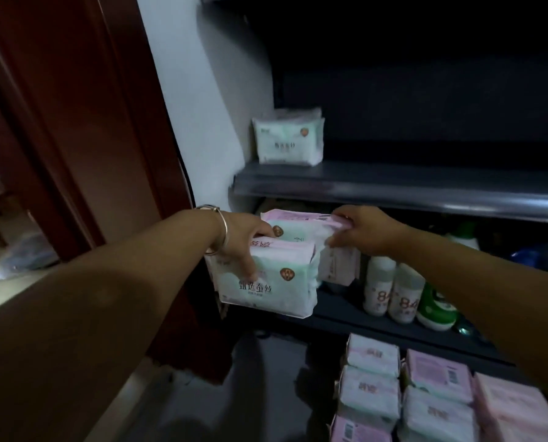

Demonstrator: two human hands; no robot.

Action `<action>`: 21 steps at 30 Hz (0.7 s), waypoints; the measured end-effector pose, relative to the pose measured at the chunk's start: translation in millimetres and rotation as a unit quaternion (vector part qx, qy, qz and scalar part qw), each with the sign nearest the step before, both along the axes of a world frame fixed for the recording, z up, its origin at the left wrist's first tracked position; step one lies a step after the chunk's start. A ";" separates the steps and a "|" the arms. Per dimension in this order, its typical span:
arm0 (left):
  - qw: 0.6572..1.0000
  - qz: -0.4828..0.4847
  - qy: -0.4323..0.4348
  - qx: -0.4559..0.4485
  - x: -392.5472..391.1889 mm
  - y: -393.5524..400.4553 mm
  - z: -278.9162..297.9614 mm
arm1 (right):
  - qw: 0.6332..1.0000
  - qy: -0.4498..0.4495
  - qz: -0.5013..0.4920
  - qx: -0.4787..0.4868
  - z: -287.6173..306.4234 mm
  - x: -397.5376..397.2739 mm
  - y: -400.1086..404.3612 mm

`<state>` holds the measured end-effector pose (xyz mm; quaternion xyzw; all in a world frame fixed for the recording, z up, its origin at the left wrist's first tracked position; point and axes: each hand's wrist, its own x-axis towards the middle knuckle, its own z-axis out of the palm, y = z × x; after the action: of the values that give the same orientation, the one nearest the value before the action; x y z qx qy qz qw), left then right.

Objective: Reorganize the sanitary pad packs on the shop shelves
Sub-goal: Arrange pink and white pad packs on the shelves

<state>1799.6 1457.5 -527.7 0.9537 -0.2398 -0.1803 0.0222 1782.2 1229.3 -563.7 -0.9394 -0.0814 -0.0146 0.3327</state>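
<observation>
Nearest me, below the middle shelf (346, 317), spare packs (403, 387) lie stacked. At that shelf's left end my left hand (247, 240) grips the front green pack (266, 279), thumb down its face; my right hand (358, 231) pinches the pink-topped pack (301, 218) behind. I should lift both together, squarely, clear of the bottles (390, 291) right of them. One pack (288, 138) stands above, on the upper shelf.

Open along the upper shelf (394, 183) right of a lone pack (288, 138); crowded below by bottles (390, 288) right of the gripped packs (266, 275).
</observation>
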 end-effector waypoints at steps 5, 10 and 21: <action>0.999 -0.018 -0.039 -0.012 -20.7 -7.6 50.0 | 0.998 -0.056 -0.004 0.002 54.0 -15.0 -16.0; 0.996 -0.032 -0.079 -0.023 -18.0 -11.8 77.8 | 0.996 -0.078 -0.014 0.037 84.6 -17.1 -29.1; 0.991 -0.023 -0.131 -0.007 67.5 -21.7 103.6 | 0.979 -0.175 -0.105 0.008 106.2 51.3 -41.4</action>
<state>1867.0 1435.8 -424.1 0.9631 -0.2639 -0.0529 -0.0068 1833.5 1188.0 -457.5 -0.9230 -0.0389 -0.2146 0.3170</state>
